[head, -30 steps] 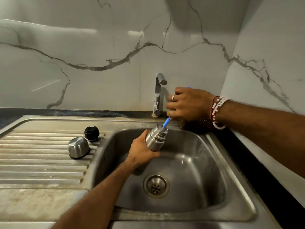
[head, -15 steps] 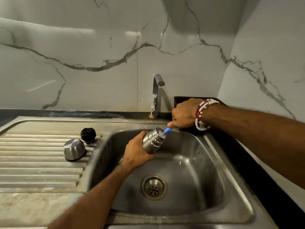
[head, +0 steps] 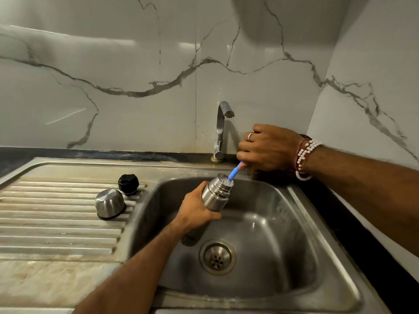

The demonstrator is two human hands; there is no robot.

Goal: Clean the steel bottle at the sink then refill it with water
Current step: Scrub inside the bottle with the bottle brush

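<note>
My left hand (head: 194, 210) grips the steel bottle (head: 216, 193) and holds it tilted over the sink basin (head: 267, 225), mouth pointing up and to the right. My right hand (head: 268, 147) holds a blue-handled bottle brush (head: 234, 171) whose bristle end sits inside the bottle's mouth. The bottle's lower half is hidden behind my left hand. The tap (head: 221, 130) stands behind the basin with no water running.
A steel cup lid (head: 110, 203) lies upside down and a black stopper (head: 128, 184) sits beside it on the ribbed drainboard (head: 56, 223) at the left. The drain strainer (head: 217, 257) sits in the basin floor. Marble walls close the back and right.
My right hand has risen and drawn the brush partly out of the bottle, after dipping lower half a second ago. The left hand keeps the bottle in nearly the same place.
</note>
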